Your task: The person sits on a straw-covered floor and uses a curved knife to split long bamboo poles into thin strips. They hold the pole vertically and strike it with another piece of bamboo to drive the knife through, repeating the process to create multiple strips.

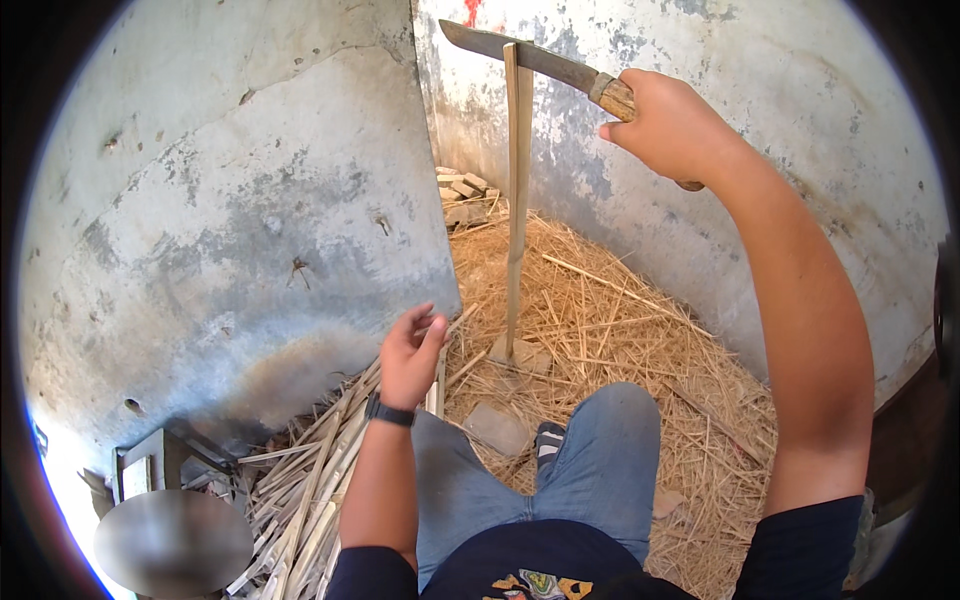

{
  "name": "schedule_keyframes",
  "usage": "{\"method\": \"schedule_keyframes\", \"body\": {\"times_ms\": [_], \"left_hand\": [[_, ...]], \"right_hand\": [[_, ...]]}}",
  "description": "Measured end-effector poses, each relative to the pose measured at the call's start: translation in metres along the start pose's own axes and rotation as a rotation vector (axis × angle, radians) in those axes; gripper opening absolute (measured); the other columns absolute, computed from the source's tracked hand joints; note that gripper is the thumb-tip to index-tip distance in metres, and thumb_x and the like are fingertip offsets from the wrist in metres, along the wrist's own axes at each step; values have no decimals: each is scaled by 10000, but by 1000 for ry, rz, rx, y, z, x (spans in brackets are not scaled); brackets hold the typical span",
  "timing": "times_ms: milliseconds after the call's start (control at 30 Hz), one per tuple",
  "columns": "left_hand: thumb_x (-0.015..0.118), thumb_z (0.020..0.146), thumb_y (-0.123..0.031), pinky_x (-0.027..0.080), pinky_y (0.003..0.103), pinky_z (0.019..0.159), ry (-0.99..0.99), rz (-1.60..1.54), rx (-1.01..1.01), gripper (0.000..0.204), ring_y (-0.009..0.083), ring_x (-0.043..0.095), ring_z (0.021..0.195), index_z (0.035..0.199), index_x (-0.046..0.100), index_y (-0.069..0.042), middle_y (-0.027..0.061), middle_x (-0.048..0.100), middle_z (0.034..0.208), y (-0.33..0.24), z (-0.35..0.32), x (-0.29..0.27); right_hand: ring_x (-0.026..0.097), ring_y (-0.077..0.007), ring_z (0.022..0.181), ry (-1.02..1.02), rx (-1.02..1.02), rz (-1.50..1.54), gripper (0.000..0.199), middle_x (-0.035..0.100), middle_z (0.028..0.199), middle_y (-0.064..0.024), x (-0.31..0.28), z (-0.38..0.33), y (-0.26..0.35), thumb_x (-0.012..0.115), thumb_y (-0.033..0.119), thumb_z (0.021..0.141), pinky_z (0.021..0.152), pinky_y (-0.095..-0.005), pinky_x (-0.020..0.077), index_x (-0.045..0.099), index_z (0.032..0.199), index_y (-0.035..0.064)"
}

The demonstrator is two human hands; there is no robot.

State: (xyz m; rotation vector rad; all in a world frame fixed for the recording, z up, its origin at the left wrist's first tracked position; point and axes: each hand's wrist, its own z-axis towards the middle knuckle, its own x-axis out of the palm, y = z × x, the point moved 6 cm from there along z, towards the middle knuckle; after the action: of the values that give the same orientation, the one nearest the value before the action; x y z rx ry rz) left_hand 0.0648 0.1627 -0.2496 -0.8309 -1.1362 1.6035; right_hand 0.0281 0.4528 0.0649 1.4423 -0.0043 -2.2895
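My right hand (668, 118), raised at the upper right, is wrapped round the wooden handle of a machete (568, 72). Its long dark blade points up to the left and sits in the top end of a tall, narrow strip of bamboo or wood (518, 190). Part of the strip's end shows in front of the blade. Upright, the strip rests its lower end at a pale block (522, 354) on the ground. My left hand (406, 362), a dark band on its wrist, is left of the strip and apart from it, fingers loosely bent with nothing in them.
Shavings and thin splinters (620, 320) cover the ground. A heap of long pale strips (310, 500) lies at my left. Worn walls (250, 200) stand close on both sides, with broken bricks (465, 190) in the far corner. A blurred oval (175, 543) is at lower left.
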Motion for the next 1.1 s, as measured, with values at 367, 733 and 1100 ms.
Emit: {"method": "schedule_keyframes", "body": {"times_ms": [367, 733, 1100], "left_hand": [[786, 881, -316, 538, 417, 964, 197, 346, 164, 810, 330, 600, 1231, 1460, 379, 78, 256, 548, 1379, -54, 85, 115], [778, 842, -447, 496, 433, 1008, 180, 634, 219, 919, 375, 581, 1246, 1466, 367, 90, 271, 556, 1373, -30, 115, 169], [550, 988, -317, 502, 527, 821, 37, 672, 208, 305, 445, 654, 934, 1005, 654, -31, 242, 701, 975, -23, 143, 191]], "right_hand": [[551, -188, 564, 196, 143, 63, 309, 499, 718, -92, -15, 8, -11, 540, 50, 847, 440, -391, 403, 507, 1150, -1], [513, -151, 554, 191, 242, 42, 220, 498, 751, -65, -31, 13, -50, 602, 122, 887, 494, -347, 457, 513, 1057, 13], [512, -75, 555, 48, 40, 700, 641, 560, 841, -12, -12, -28, -63, 627, 468, 980, 497, -243, 445, 473, 1484, 104]]}}
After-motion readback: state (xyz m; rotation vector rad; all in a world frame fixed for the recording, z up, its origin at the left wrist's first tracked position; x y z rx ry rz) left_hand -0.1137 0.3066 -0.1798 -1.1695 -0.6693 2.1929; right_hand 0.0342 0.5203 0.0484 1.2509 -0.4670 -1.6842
